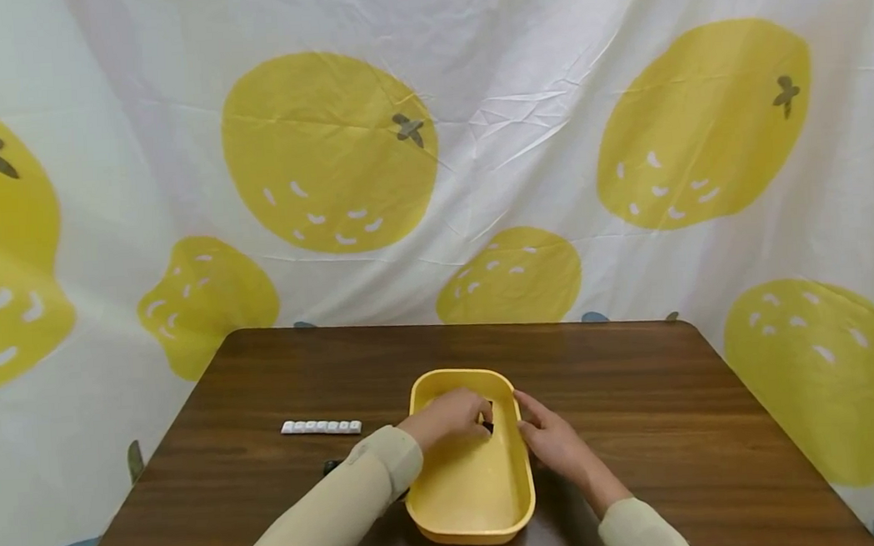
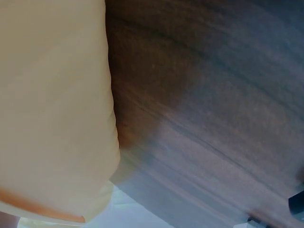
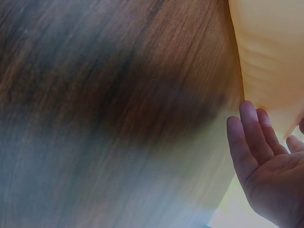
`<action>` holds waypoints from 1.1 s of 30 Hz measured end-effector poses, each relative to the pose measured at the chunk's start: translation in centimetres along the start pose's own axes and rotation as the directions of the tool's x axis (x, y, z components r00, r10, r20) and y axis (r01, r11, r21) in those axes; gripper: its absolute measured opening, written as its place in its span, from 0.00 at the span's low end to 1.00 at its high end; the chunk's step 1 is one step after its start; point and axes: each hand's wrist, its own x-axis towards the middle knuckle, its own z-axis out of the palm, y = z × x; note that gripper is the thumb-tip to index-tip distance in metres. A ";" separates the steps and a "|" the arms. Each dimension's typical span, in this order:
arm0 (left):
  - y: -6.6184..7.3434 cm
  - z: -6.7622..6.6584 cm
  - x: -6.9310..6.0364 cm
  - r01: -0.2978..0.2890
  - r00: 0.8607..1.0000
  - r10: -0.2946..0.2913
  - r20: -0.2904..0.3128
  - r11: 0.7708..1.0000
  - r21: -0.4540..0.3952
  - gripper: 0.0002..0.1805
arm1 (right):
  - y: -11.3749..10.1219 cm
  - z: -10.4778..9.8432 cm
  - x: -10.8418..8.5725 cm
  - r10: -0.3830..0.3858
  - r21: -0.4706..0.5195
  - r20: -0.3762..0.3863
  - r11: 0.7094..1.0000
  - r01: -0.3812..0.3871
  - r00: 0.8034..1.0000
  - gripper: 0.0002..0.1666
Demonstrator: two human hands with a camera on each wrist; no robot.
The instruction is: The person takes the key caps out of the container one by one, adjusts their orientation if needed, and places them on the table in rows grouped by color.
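A yellow rectangular bin [image 1: 469,496] with rounded corners stands on the table in the head view. My left hand [image 1: 456,414] reaches over its left rim, and the curled fingers hold a small black object [image 1: 489,427] near the inner right wall. Most of that object is hidden by the fingers, so its kind cannot be told. My right hand [image 1: 556,443] lies along the bin's outer right side, fingers extended against the wall. The right wrist view shows this hand [image 3: 266,166] with straight fingers beside the bin. In the left wrist view the bin's outer wall [image 2: 52,104] hides the left hand.
A row of several white keycap-like blocks [image 1: 321,428] lies left of the bin. Part of a dark item [image 1: 332,466] shows behind the left sleeve. The brown wood-grain table [image 1: 640,394] ends at a lemon-print cloth [image 1: 514,176] hanging behind it.
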 end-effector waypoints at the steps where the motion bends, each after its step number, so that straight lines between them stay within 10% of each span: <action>1: 0.0 0.0 -0.1 0.010 1.000 -0.010 -0.003 1.000 -0.021 0.07 | 0.0 0.0 0.0 -0.004 0.005 0.002 1.000 0.004 1.000 0.31; 17: 0.0 -2.0 -2.7 0.000 0.987 -0.056 -0.150 0.938 -0.347 0.09 | -0.2 -0.2 0.0 -0.039 -0.035 -0.002 0.999 0.039 0.999 0.31; 33: -0.1 -2.3 -4.0 -0.028 0.973 -0.085 -0.214 0.877 -0.479 0.04 | -0.4 0.0 0.0 -0.025 -0.040 -0.003 0.999 0.025 1.000 0.32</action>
